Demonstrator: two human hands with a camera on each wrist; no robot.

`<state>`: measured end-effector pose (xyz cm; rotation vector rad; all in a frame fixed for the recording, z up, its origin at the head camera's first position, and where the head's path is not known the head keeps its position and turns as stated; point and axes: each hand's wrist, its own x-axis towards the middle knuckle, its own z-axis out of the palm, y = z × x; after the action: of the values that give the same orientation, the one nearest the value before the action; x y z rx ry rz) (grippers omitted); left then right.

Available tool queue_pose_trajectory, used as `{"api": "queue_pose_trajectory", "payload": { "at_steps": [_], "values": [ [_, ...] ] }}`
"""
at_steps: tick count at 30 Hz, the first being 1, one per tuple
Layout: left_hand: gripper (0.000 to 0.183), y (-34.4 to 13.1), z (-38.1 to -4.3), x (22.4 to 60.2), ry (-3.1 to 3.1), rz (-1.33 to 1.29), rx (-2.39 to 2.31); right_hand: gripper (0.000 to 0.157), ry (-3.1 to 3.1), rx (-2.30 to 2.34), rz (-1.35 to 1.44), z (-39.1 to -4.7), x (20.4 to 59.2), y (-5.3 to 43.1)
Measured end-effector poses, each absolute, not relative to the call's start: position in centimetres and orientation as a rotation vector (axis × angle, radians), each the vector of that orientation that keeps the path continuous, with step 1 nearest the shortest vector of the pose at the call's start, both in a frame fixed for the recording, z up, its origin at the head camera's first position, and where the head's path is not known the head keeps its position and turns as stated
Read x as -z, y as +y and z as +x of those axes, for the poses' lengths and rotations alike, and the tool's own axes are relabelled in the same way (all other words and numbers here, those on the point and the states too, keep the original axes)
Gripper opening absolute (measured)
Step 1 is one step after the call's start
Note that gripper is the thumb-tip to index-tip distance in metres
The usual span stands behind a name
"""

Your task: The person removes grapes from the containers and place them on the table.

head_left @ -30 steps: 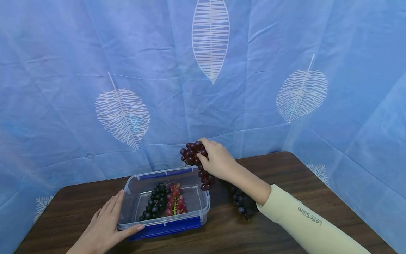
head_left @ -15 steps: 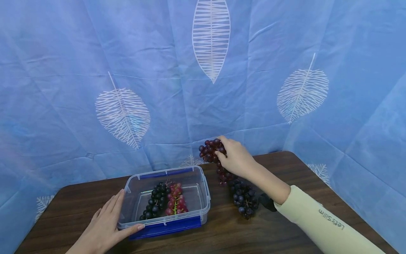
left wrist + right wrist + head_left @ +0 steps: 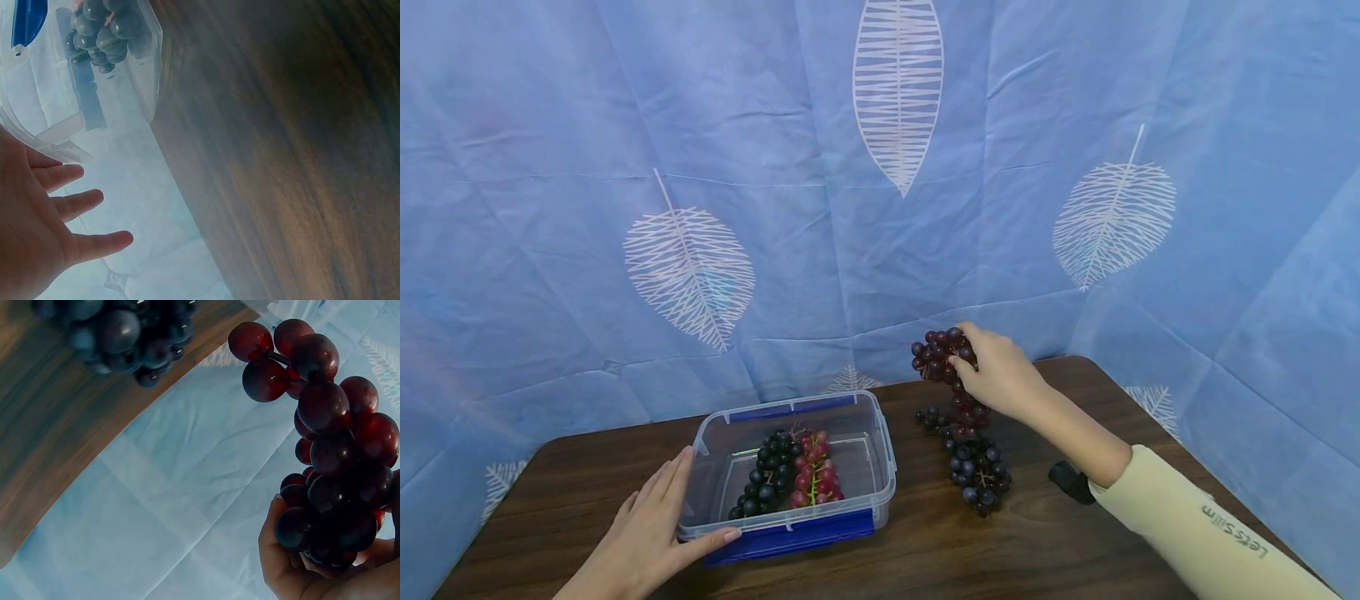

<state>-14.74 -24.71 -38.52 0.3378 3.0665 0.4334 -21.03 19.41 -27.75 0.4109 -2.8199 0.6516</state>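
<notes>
My right hand (image 3: 1003, 377) grips a dark red bunch of grapes (image 3: 942, 354) by its upper part, and the lower end dangles. In the right wrist view the fingers curl round the same red bunch (image 3: 337, 437). Below it on the table lies a black bunch of grapes (image 3: 977, 475), partly overlapped by the dangling end. My left hand (image 3: 643, 529) rests with straight fingers against the left side and front corner of a clear plastic container (image 3: 883, 492) with blue clips. Inside lie a black bunch (image 3: 767, 475) and a light red bunch (image 3: 816, 471), side by side.
A small black object (image 3: 1071, 482) lies on the dark wooden table (image 3: 925, 554) near the right forearm. Close behind the table's far edge hangs a blue cloth (image 3: 790, 250) printed with white leaves.
My right hand has moved to the right with the dark red bunch, from the container's right rim to above the black bunch on the table. The left hand and container have stayed put.
</notes>
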Motion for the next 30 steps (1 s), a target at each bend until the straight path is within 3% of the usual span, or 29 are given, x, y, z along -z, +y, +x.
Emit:
{"api": "queue_pose_trajectory", "payload": {
  "at_steps": [30],
  "values": [
    [0.119,-24.8,-14.8,38.4,3.022,0.331,-0.45,0.053,-2.855,-0.615,0.334,-19.1,30.2,26.5]
  ]
}}
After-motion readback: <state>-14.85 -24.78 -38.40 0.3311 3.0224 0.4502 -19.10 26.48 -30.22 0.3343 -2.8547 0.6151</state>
